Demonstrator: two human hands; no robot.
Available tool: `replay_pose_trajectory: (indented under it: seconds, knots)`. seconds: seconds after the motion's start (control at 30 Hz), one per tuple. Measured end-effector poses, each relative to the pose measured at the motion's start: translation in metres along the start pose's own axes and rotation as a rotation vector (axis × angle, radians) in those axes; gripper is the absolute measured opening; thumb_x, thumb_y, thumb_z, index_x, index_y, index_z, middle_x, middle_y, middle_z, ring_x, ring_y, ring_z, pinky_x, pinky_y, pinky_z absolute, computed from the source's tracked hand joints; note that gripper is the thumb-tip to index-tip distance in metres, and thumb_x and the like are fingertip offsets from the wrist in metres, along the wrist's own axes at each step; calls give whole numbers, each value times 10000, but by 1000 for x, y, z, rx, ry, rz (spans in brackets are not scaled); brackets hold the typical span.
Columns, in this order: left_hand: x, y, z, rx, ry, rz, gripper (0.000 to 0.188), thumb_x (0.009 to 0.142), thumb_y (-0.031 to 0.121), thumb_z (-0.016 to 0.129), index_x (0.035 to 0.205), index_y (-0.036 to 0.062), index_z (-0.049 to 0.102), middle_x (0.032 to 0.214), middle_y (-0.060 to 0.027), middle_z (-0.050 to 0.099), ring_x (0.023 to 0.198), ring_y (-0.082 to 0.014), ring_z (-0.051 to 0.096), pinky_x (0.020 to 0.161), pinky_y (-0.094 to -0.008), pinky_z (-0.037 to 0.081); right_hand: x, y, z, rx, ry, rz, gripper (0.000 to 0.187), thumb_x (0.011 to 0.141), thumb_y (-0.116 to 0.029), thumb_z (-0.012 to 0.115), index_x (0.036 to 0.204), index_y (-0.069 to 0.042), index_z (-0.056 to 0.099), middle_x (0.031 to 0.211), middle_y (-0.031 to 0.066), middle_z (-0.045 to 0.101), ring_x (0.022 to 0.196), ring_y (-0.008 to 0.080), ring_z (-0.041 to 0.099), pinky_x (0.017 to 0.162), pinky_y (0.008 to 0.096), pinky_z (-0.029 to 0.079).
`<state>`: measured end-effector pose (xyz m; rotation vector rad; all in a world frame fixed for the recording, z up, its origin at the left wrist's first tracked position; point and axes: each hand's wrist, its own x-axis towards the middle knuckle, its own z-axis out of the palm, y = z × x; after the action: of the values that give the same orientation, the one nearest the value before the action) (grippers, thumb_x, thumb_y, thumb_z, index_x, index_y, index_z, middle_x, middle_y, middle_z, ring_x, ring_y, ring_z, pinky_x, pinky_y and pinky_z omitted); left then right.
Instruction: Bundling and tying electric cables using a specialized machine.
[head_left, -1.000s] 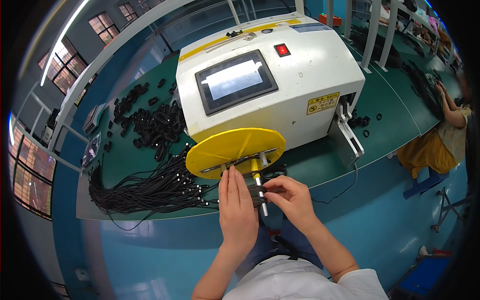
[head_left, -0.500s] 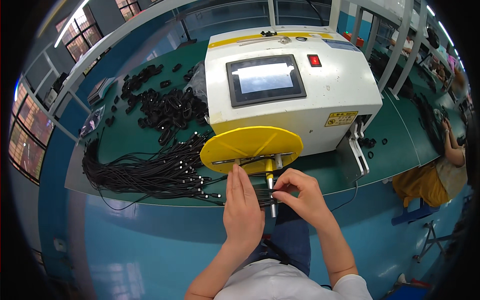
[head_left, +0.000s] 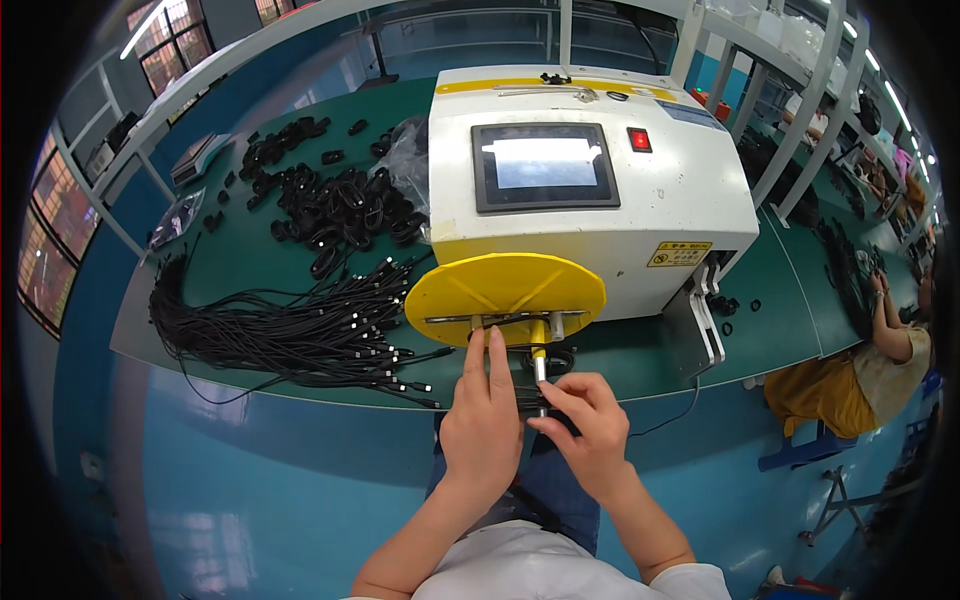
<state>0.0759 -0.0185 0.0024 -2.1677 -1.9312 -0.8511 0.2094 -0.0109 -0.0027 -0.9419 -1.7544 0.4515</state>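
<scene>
Nearest us: left hand [head_left: 482,435] long-fingered and nearly flat, fingertips up at the yellow disc [head_left: 520,278]; right hand [head_left: 592,435] with thumb and forefinger slightly parted by the metal rod [head_left: 541,370]. Whether either grips, we cannot tell. Between them, black cable [head_left: 529,398] lies at the rod, below the disc. We judge it light, bendy, springy; best pinched where strands bunch. Left hand hides part of it. Beyond, loose cables [head_left: 300,325] on the green table [head_left: 640,362]; farther, a white machine [head_left: 560,235], screen [head_left: 545,165] washed pale by glare.
</scene>
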Motion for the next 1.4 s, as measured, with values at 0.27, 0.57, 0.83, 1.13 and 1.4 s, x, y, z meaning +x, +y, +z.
replay_pose_trajectory:
  seconds: [0.27,0.57,0.83,1.13,1.4]
  knots:
    - [-1,-1,-4,-139,-35,-40,854,669,42,670,1412,-35,256,1355,-224,387,1009,-348,581,622,-341,542,-9,-19,6,-265,-45,8,365,732,60,696,1090,41,627,1002,144,557,777,236,630,629,296,522]
    - [-10,-11,-9,-514,-22,-49,813,760,45,663,1438,8,215,1381,-195,337,1032,-316,591,678,-332,553,-21,-31,10,-431,-122,-30,407,744,105,657,1144,73,584,1087,212,527,886,310,637,735,328,558]
    - [-25,-68,-17,-1194,-216,-279,398,828,-67,602,1219,-38,532,1089,-129,593,912,-195,644,756,-306,575,-21,-31,12,-417,-108,-22,452,726,139,651,1165,60,582,1092,207,531,894,317,634,757,341,561]
    - [6,-85,-11,-1372,-360,-325,156,813,-66,631,969,-57,628,894,-75,638,815,-147,653,731,-264,571,-21,-31,13,-421,-90,-11,455,726,137,651,1167,53,583,1094,201,537,913,315,631,765,337,554]
    - [37,-99,-17,-1103,-531,39,195,749,-44,668,937,-13,628,834,-41,620,759,-88,625,690,-227,545,-19,-34,13,-365,-76,26,437,740,125,647,1166,54,584,1102,194,539,924,311,629,785,340,543]
